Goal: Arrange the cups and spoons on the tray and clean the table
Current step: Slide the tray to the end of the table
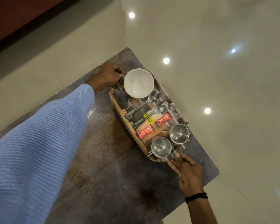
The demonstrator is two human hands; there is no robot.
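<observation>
The left hand and right hand are gripping opposite ends of the tray on the worktop. The cups and spoons are sitting loose aboard, probably risking a slide under any uneven lift.

Table: one
Tray: one
White bowl: one
Spoons: two
Steel cups: two
Red sachets: two
Hands: two
Black wristband: one

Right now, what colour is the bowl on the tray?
The bowl is plain white; the head view shows it best.
</observation>
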